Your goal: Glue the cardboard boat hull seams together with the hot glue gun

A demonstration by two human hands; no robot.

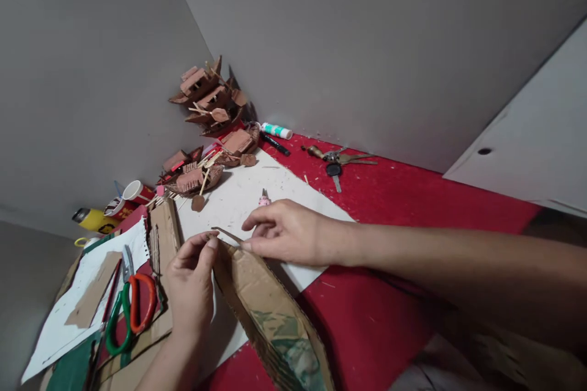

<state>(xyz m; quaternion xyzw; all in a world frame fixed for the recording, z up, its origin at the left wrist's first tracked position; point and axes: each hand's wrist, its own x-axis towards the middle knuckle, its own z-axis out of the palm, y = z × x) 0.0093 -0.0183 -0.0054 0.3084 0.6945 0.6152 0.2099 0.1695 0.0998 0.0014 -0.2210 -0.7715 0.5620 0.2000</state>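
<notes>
A long brown cardboard boat hull (257, 287) with raised side walls and green print inside runs from the centre to the bottom edge. My left hand (190, 284) is closed at its far pointed end, pinching the left wall between thumb and finger. From the right, my right hand (298, 233) grips the same end with the thumb on the rim, its other fingers curled above. Between the hands, a narrow edge of the card sticks out past the tip. The pink tip of a small tool (265, 198) shows behind my right hand, mostly hidden.
Several finished cardboard boats (197, 180) with paddles stand in the corner. Scissors (131, 305) lie on card and paper at left, near paper cups (137, 191) and a yellow bottle (94, 220). Keys (337, 162), a marker (275, 143) and a glue stick (276, 130) lie by the wall.
</notes>
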